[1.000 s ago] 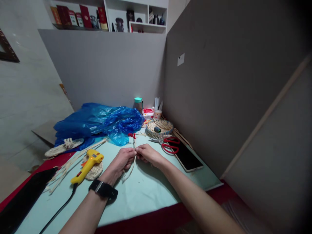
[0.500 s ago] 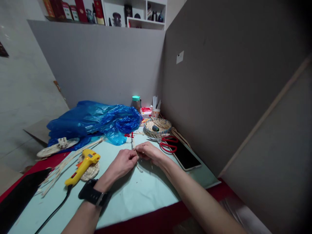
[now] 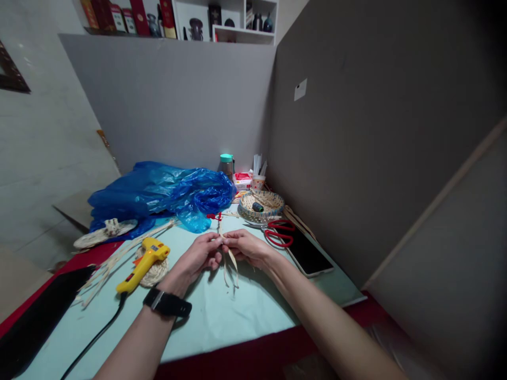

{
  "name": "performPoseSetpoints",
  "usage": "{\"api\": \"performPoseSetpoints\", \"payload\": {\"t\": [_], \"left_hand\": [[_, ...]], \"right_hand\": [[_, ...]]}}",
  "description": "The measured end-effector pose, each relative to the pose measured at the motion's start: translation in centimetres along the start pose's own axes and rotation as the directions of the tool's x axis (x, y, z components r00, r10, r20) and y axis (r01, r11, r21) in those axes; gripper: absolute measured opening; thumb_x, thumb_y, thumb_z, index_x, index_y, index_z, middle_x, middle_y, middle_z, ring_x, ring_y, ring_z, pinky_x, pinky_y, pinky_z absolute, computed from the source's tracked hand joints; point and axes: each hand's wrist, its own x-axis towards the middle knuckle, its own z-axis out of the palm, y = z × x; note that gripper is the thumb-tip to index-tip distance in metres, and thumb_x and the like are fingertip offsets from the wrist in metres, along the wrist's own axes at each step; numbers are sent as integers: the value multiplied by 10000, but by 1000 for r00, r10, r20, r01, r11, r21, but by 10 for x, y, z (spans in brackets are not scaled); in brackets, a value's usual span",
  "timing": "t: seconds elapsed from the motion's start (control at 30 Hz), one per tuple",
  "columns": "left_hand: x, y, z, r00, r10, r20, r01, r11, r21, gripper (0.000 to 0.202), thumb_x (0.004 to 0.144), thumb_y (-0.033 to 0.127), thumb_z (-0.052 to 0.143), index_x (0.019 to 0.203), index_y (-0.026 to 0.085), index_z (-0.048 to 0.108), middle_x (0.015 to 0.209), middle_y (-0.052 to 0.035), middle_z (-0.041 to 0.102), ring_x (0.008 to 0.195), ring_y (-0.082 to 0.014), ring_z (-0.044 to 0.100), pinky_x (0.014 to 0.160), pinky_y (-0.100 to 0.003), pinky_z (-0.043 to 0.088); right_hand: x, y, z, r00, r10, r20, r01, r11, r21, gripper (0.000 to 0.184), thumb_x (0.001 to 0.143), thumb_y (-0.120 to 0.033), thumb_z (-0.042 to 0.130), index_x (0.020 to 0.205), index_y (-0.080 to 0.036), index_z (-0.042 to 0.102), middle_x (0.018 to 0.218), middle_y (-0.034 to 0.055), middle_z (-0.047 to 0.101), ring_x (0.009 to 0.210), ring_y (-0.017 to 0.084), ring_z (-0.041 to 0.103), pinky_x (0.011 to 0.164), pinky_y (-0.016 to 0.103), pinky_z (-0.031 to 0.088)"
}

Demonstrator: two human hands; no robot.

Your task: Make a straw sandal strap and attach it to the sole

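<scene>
Pale straw strands point(image 3: 233, 259) run between my hands, their loose ends hanging toward me over the light green table cover point(image 3: 222, 316). At their far end a small red clamp point(image 3: 214, 216) sits on the table. My left hand point(image 3: 204, 252), with a black watch on its wrist, pinches the strands from the left. From the right, my right hand point(image 3: 246, 247) pinches them close to the left fingertips. Red-handled scissors point(image 3: 279, 234) lie just beyond my right hand, partly over a dark-screened phone point(image 3: 311, 253).
A yellow glue gun point(image 3: 143, 264) rests on a woven straw piece point(image 3: 156, 273) at left, its cord trailing forward. Behind are a blue plastic bag point(image 3: 162, 190), a straw sandal point(image 3: 106, 234), a round basket point(image 3: 261, 205) holding a dark spool, and a bottle point(image 3: 226, 164). A grey partition point(image 3: 368, 158) borders the right.
My hands have shifted slightly, and the fingertips now meet at one spot on the strands. The hanging ends show more plainly below them. The camera view has turned a little left.
</scene>
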Motion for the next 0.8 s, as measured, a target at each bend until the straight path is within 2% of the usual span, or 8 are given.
{"api": "performPoseSetpoints", "payload": {"t": [0.17,0.33,0.53,0.63,0.8], "left_hand": [[5,-5,-2,998,-21,53,25,996,-87,289,929,332,609,1162,161,609,1093,-67,665,864,-180,668,724,-363,580],[8,-10,-7,999,-40,7,41,994,-104,326,926,330,613,1209,170,592,1162,-81,649,930,-203,665,773,-398,577],[11,-14,-2,996,-88,-32,86,996,-37,322,926,337,613,1199,168,600,1169,-83,650,947,-208,664,790,-408,574],[10,-14,1,994,-100,-52,100,995,-9,322,927,343,610,1196,168,601,1163,-82,652,939,-205,665,783,-404,575],[7,-13,3,993,-112,-43,113,994,10,335,925,345,612,1211,172,597,1199,-89,642,980,-219,659,815,-426,568]], "right_hand": [[-2,-2,1,999,-47,-11,45,990,-132,262,972,-343,587,1140,-143,617,1061,61,662,853,170,666,732,346,579],[-7,-9,3,993,-92,-71,60,931,-360,261,969,-343,591,1132,-142,627,1081,63,665,900,189,669,781,376,573],[-18,-13,8,977,-172,-127,58,783,-619,245,967,-335,595,1116,-144,635,1085,64,669,921,192,668,815,395,565],[-23,-12,9,969,-215,-123,66,701,-710,234,968,-333,594,1101,-146,641,1070,60,674,904,185,670,809,387,567],[-29,-14,8,931,-313,-187,25,566,-824,210,970,-319,587,1092,-160,648,1130,73,661,995,205,650,875,418,544]]}}
